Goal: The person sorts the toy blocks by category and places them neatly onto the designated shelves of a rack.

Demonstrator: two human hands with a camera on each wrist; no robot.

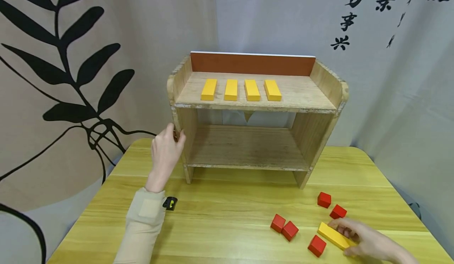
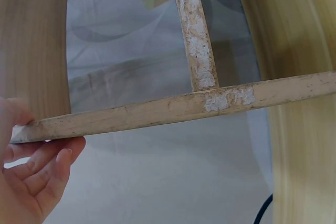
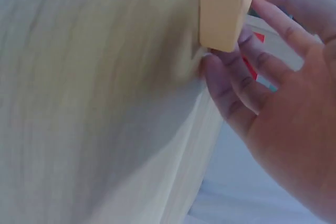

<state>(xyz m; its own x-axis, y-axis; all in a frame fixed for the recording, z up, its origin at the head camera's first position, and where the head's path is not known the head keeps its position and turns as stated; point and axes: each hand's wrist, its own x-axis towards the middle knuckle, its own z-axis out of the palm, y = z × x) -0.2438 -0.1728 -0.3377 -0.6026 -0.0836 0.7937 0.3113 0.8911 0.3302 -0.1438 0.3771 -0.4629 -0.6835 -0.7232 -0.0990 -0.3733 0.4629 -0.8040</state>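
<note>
A small wooden shelf stands on the table, and my left hand grips the front edge of its left side panel, thumb on one face and fingers on the other. At the lower right of the head view, my right hand holds a long yellow block by its sides, low over the table. The right wrist view shows the end of this block between the fingers. Several red cubes lie around that hand.
Several yellow blocks lie in a row on the shelf's upper board. The wooden table has rounded far corners. Behind it hangs a pale curtain with dark leaf shapes and writing.
</note>
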